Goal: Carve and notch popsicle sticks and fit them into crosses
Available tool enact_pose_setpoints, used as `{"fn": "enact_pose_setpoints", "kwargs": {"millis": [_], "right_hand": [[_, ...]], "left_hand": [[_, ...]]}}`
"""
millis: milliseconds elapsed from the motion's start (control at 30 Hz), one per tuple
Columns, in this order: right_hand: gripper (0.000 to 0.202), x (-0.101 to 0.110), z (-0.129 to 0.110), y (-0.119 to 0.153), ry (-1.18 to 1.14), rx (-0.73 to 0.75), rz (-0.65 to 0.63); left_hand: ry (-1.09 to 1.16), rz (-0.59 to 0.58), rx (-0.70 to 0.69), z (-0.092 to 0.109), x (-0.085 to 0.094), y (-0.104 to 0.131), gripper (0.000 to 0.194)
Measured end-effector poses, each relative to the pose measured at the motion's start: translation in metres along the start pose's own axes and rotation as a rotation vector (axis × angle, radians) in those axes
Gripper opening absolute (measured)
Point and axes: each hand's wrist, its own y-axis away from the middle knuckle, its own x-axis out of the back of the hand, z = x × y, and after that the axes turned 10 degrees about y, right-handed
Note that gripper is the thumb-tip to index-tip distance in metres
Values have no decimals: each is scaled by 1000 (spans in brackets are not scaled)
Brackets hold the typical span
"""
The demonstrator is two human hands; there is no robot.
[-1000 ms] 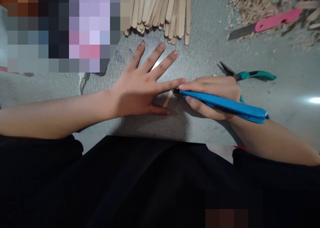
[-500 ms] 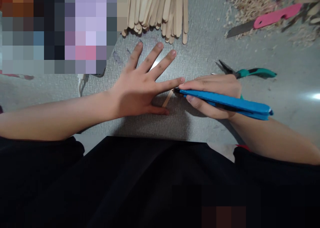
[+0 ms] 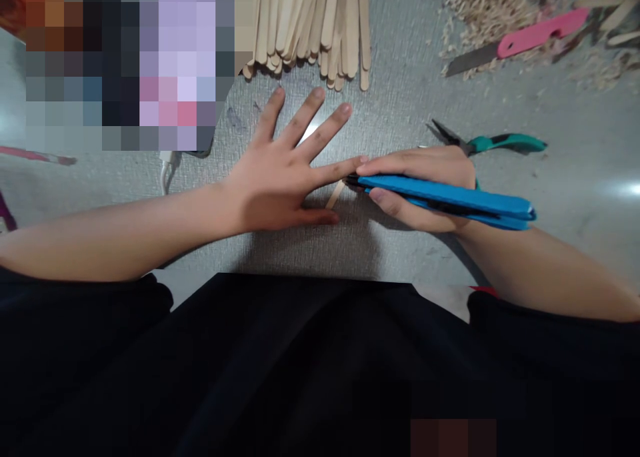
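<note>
My left hand (image 3: 285, 167) lies on the table with its fingers spread wide. Between its thumb and index finger shows a short, thin wooden strip (image 3: 335, 194), set at a slant; part of it is hidden by the hand. Gripped in my right hand (image 3: 425, 167) is a blue utility knife (image 3: 450, 197), its dark tip at the upper end of the strip. The blade itself is too small to make out. My right index fingertip is close to or touching my left index fingertip.
Several wooden craft sticks (image 3: 310, 23) lie at the back. Green-handled pliers (image 3: 507, 142) rest beyond my right hand. A pink-handled blade tool (image 3: 543, 33) sits by wood shavings (image 3: 493, 10). A white cable (image 3: 165, 173) and a paintbrush (image 3: 37, 155) lie at left.
The view has shifted slightly, so the tools at right appear a little further left. Both hands and the utility knife stay in nearly the same place over the strip.
</note>
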Motion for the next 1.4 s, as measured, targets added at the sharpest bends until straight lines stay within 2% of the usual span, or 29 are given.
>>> {"fn": "enact_pose_setpoints", "kwargs": {"millis": [167,267,367,467,700,1167,1400], "right_hand": [[35,5,-4,1,-21,-120,-27],[38,4,-4,1,-23,-95,-33],[39,2,-2,2,-27,-74,-21],[41,1,1,3,-43,-65,-26],[42,0,3,3,-8,-40,-31],[45,3,4,5,32,-44,-85],[47,2,5,5,34,13,-65]], "left_hand": [[-7,27,-3,-2,-7,-1,113],[-11,45,1,-2,-8,-1,107],[-4,9,-6,-2,-8,0,106],[3,42,-2,-3,-8,0,105],[4,29,-4,-2,0,-1,97],[28,18,5,1,3,-2,102],[41,-1,-23,-3,0,0,108]]}}
